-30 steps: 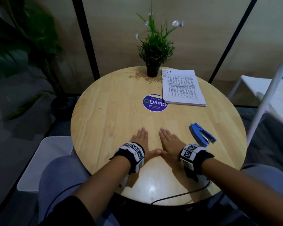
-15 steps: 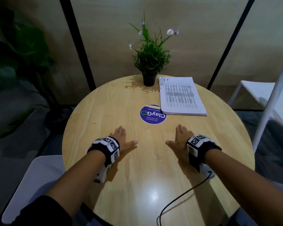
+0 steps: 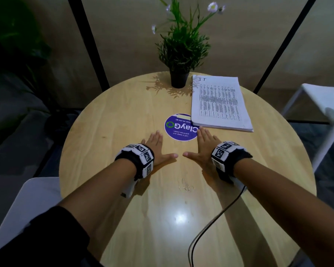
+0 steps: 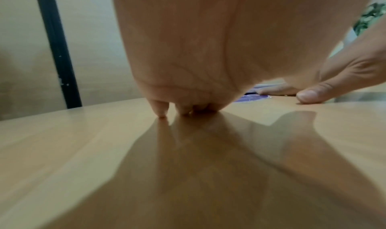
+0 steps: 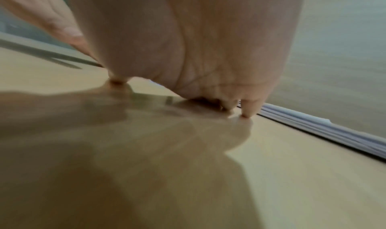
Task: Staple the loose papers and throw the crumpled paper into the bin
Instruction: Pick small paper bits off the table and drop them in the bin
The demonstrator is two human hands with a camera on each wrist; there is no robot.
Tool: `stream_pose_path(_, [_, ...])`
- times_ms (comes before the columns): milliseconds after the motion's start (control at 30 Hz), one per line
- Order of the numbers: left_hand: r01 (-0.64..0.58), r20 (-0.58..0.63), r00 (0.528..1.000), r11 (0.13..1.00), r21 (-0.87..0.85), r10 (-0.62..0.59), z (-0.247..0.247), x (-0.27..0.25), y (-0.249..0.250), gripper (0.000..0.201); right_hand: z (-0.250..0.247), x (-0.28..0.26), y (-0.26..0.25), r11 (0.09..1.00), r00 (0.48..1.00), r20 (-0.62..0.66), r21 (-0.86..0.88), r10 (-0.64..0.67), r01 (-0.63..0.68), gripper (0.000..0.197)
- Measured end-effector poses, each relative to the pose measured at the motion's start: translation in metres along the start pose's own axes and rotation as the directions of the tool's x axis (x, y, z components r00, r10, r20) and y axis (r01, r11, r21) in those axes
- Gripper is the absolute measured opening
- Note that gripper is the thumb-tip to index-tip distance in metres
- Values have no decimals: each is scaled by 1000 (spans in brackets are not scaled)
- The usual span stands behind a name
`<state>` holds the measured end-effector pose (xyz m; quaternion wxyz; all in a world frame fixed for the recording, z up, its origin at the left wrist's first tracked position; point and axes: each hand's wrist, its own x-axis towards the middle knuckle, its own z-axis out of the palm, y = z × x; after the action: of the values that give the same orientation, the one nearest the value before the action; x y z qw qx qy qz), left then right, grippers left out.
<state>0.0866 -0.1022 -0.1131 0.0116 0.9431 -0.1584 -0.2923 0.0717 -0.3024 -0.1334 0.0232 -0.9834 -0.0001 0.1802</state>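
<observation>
Beige wall panels with black frame bars back a round wooden table [image 3: 108, 116], the largest thing in view, with a white chair [image 3: 316, 97] off to the right and a dark leafy plant at the left edge. On the far side of the table stands a small potted plant [image 3: 179, 54]; just right of it lies the stack of printed papers [image 3: 220, 103], squared up, its near-left corner over the edge of a round purple sticker [image 3: 178, 127].

Both hands lie flat and hold nothing: the left hand [image 3: 158, 149] beside the sticker, the right hand [image 3: 204, 145] with fingertips over the sticker's right edge, just short of the stack. On each, the fingers are straight and close together with the thumb splayed inward; the two thumbs point at each other, a small gap between.

No stapler, crumpled paper or bin shows in any view (so I cannot say where they are). A likely risk: a careless reach from the right hand could skew the loose sheets, so that a staple would miss some pages.

Only the right wrist view shows the stack's layered edge [image 5: 313, 126], sheets lying loose; the left wrist view shows fingertips [image 4: 160, 110] pressed on the wood, which the head view leaves unclear.
</observation>
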Motion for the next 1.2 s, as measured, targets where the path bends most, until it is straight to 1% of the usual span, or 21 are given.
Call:
stream_pose_path(133, [-79,-6,997,996,52,79,-2,3,14,102,-7,-3,-2,985,990,45,-99,-135,139,103])
stream_pose_path(267, [-188,17,982,975,115,187,5,-7,29,99,-6,-16,-8,941,955,116,-171,-274,291,99])
stream_pose_path(333, [-225,21,974,965,133,224,9,-13,33,101,-5,-27,-11,922,933,171,-179,-316,345,105])
stream_pose_path(400, [-260,35,966,952,160,258,14,-21,34,102,-5,-40,-13,903,914,207,-185,-350,387,121])
stream_pose_path(433, [-281,47,960,944,176,277,17,-26,34,102,-5,-46,-13,896,905,220,-183,-363,404,125])
stream_pose_path(500, [-322,67,947,925,203,315,24,-39,31,103,-4,-57,-12,888,892,238,-169,-383,427,126])
stream_pose_path(567, [-360,88,933,908,215,349,32,-54,27,103,-2,-70,-11,877,876,266,-165,-401,451,123])
stream_pose_path(700, [-412,164,908,891,192,384,35,-77,22,98,-4,-98,-10,857,827,353,-114,-438,503,105])
stream_pose_path(767, [-424,201,898,892,157,392,30,-80,21,93,-13,-106,-10,881,819,372,-8,-437,474,94])
stream_pose_path(800, [-425,207,895,895,136,394,26,-80,20,91,-18,-106,-9,892,829,341,70,-443,447,83])
stream_pose_path(833, [-419,195,899,900,117,393,21,-78,19,89,-24,-101,-8,894,850,275,136,-449,427,71])
stream_pose_path(867, [-402,168,909,910,102,383,17,-74,18,88,-28,-94,-7,897,877,199,165,-438,411,63])
stream_pose_path(900, [-373,135,923,924,86,360,13,-69,16,89,-32,-85,-5,907,901,139,166,-411,388,61])
stream_pose_path(933, [-336,106,939,939,70,328,10,-62,14,90,-36,-75,-4,924,922,114,155,-369,351,63])
stream_pose_path(967, [-296,85,953,953,55,291,7,-55,11,91,-39,-64,-4,944,942,116,145,-315,298,67])
stream_pose_path(1067, [-185,67,981,981,55,181,0,-33,7,95,-42,-30,-7,986,979,152,118,-137,119,78])
stream_pose_path(1133, [-143,71,988,986,83,137,-3,-22,6,96,-38,-8,-11,993,986,141,89,-87,75,83])
stream_pose_path(1200, [-134,79,989,984,121,125,-3,-16,6,98,-33,10,-16,996,989,131,57,-68,61,89])
